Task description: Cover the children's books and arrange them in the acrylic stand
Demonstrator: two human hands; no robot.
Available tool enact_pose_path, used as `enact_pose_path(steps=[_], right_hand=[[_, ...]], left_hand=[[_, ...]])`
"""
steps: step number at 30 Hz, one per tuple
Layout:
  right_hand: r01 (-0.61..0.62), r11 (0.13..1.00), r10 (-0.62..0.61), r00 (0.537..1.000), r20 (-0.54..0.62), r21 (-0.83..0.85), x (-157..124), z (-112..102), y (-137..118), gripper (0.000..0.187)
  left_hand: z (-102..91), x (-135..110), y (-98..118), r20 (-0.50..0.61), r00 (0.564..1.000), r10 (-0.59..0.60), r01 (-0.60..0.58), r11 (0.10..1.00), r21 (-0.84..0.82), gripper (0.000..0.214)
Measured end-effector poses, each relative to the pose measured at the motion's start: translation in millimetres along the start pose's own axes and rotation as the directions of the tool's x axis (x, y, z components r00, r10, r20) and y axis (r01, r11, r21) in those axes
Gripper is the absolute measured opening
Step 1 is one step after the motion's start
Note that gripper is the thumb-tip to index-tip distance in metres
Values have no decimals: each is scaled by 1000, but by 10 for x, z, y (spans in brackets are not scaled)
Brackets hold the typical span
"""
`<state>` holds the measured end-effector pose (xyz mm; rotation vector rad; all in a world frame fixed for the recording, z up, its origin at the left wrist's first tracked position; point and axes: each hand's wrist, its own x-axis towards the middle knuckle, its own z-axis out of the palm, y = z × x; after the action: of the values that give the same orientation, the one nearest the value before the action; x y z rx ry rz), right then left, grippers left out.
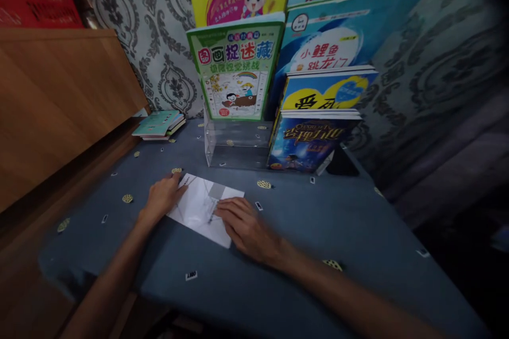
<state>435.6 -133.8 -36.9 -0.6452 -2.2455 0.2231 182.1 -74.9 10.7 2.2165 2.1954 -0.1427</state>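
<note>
Gleaming, white paper (194,209) bears a grey patch (217,190)

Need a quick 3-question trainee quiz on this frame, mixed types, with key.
1. Fill in: the hand nearer the small stack of books is the ____ hand.
2. True or false: that stack lies to the right of the clear book rack.
3. The right hand is on: A) the green picture book, B) the white paper, C) the yellow book.

Key:
1. Left.
2. False; it lies left of the clear book rack.
3. B.
</note>
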Motion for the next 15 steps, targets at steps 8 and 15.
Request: enact_pose_path(steps=[8, 15], right_hand=[[-72, 994, 82, 987, 136, -76, -164, -75, -93, 24], [-300, 941, 270, 945, 184, 158, -150, -80, -96, 21]], left_hand=[[65, -248, 667, 12, 963, 270, -269, 962, -46, 29], [63, -346, 1008, -45, 934, 355, -351, 932, 91, 21]])
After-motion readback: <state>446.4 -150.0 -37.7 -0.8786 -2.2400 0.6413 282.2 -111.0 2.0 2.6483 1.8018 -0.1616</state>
